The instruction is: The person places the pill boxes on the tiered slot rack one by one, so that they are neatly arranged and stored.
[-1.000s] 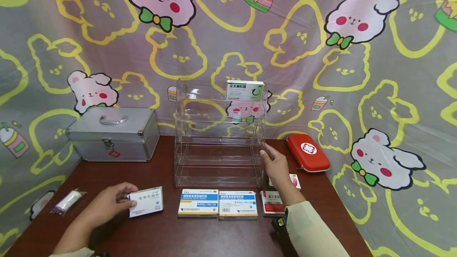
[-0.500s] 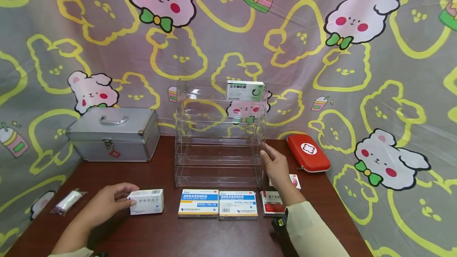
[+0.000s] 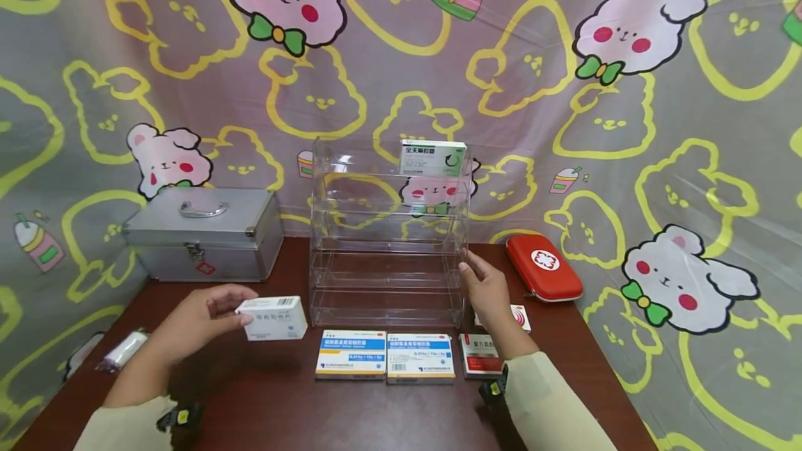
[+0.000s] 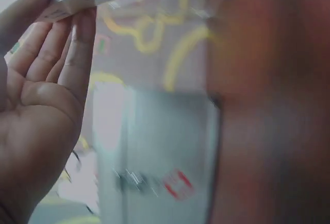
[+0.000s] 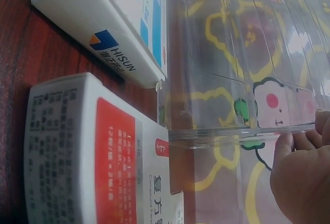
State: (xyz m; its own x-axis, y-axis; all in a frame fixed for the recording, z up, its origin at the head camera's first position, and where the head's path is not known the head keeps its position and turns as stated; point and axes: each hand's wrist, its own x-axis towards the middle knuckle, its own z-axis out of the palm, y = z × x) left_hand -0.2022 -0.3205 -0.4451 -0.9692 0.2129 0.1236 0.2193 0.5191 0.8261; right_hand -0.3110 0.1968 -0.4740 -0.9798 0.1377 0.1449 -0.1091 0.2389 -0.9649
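My left hand (image 3: pixel 203 315) pinches a small white medicine box (image 3: pixel 273 320) by its left end, raised over the table left of centre. In the left wrist view the thumb lies on one side of the box (image 4: pixel 87 0) and the fingers on the other. A clear acrylic display rack (image 3: pixel 385 315) with several tiers stands at the middle back. My right hand (image 3: pixel 490 298) grips the rack's right side edge between thumb and fingers, as the right wrist view shows. One white-and-green medicine box (image 3: pixel 432 158) sits at the right of the top tier.
Before the rack lie two blue-and-white medicine boxes (image 3: pixel 351 353), a red-and-white box (image 3: pixel 480 355) and another small box (image 3: pixel 519 317), partly behind my right wrist. A silver case (image 3: pixel 203 239) stands back left, a red zip case (image 3: pixel 543 267) right. A small wrapped white roll (image 3: pixel 124 350) lies far left.
The left hand has tilted the white medicine box more upright, then lifted it and carried it toward the rack, up and to the right. The right hand stays at the rack's edge.
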